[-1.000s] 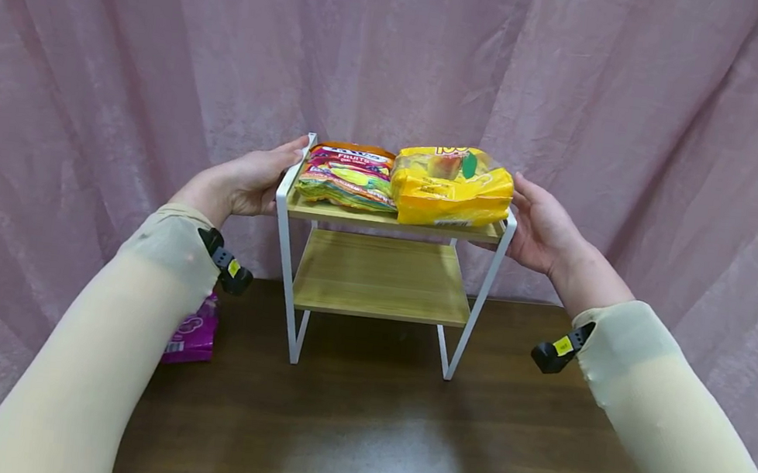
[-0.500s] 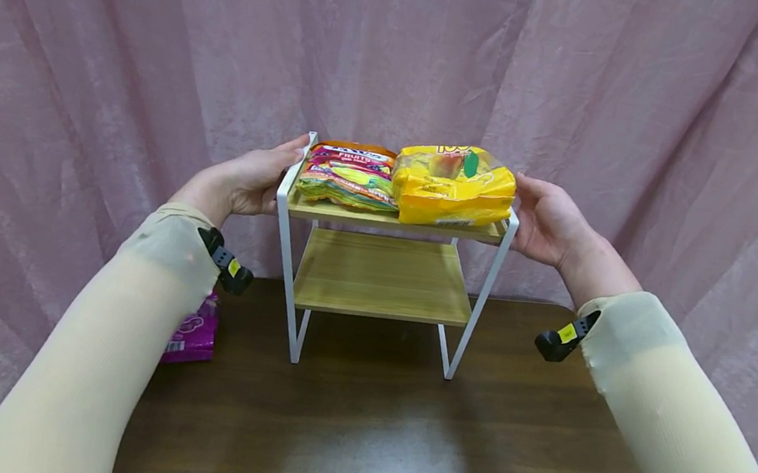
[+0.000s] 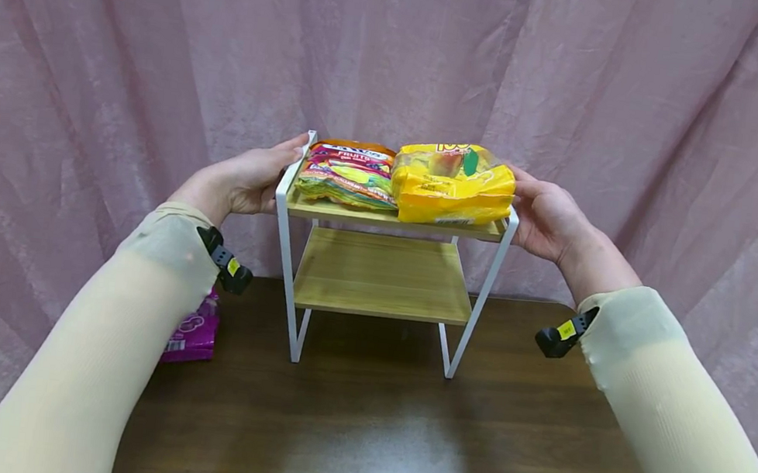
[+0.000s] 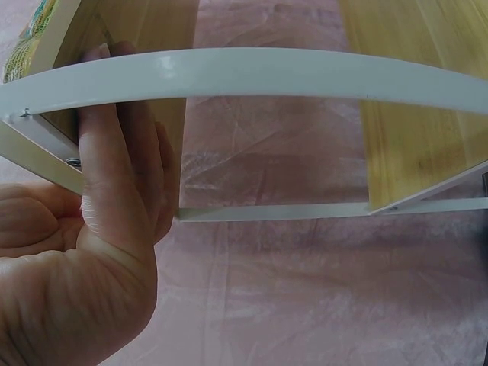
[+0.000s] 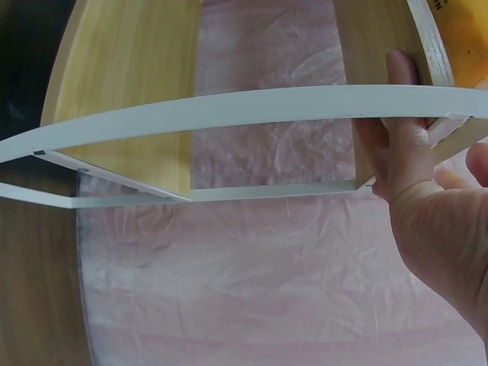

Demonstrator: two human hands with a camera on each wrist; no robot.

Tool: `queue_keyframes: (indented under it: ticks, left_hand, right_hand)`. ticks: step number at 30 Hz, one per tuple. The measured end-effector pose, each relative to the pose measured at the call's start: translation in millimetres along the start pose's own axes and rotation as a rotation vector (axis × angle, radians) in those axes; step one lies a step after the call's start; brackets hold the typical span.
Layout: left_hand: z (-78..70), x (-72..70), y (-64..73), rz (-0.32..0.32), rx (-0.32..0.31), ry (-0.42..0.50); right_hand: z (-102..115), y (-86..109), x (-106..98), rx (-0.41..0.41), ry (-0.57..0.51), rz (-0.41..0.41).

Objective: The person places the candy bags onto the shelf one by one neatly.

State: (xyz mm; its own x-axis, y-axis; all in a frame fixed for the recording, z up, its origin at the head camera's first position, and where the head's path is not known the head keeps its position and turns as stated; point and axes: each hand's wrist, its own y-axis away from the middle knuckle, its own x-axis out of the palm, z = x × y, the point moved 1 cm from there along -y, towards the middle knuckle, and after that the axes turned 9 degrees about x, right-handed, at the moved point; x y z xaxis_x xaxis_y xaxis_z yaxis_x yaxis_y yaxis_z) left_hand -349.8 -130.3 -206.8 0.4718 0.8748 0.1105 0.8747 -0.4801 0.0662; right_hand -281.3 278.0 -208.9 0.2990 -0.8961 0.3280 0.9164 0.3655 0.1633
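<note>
A small two-tier shelf rack with wood-look boards and white metal side frames stands on the table. My left hand grips the left end of its top board, with fingers reaching through the frame under the board in the left wrist view. At the right end my right hand grips in a similar way, with fingers beneath the board. On the top board lie a colourful "Fruits" bag at left and a bulky yellow bag with a mango picture at right.
A purple bag lies on the dark wooden table at left, partly hidden by my left sleeve. A pink curtain hangs right behind the rack.
My right hand has shifted slightly up and adjusted its hold on the rack's right end. The left hand stays in place, and the rack has barely moved.
</note>
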Motion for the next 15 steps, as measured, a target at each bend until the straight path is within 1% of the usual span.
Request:
queue_keyframes:
  ticks: [6,11,15]
  left_hand:
    - [-1.2,0.3,1.3,0.009,0.002,-0.006]
    - [-1.4,-0.1,0.9,-0.002,-0.006,0.003]
    - [-2.2,-0.4,1.8,0.002,-0.011,0.005]
  right_hand:
    - [0.6,-1.0,0.5,-0.002,0.011,0.005]
    - [1.1,-1.2,1.6,0.006,0.036,-0.019]
    - [1.1,-1.0,2.1,0.012,0.065,-0.038]
